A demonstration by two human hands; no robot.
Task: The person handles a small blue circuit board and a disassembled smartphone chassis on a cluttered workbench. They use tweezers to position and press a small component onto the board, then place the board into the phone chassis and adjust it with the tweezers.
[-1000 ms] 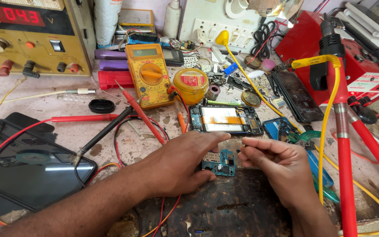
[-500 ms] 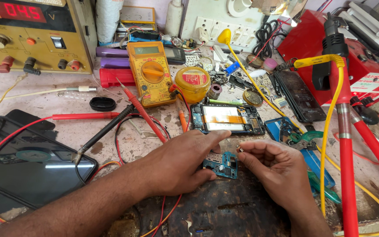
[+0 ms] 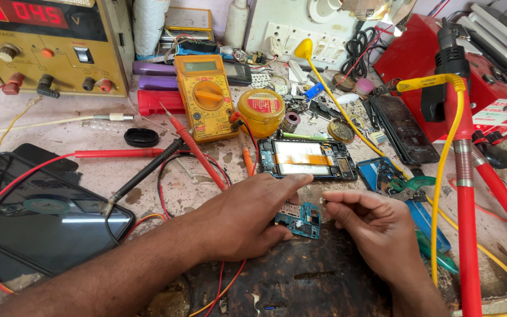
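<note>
Two hands meet over one small blue circuit board (image 3: 300,218) near the middle of the worktop (image 3: 165,182). Going left to right, we see a dark tablet (image 3: 36,223) lying flat at the left edge, with red leads looping across it. Behind it stands a power supply (image 3: 48,47). A red probe (image 3: 198,154) and a black probe (image 3: 142,176) lie crossed on the worktop, near a yellow multimeter (image 3: 206,97). Our left hand (image 3: 247,220) lies palm down, fingers partly curled, pressing the board's left side against a dark mat (image 3: 300,282); the index finger stretches along the board's upper edge. Just behind the board lies an opened phone frame (image 3: 309,158). Our right hand (image 3: 377,226) is closed in a pinch, thumb and fingertips together at the board's right corner; we cannot tell what the pinch holds. A red stand (image 3: 467,235) rises at the far right.
</note>
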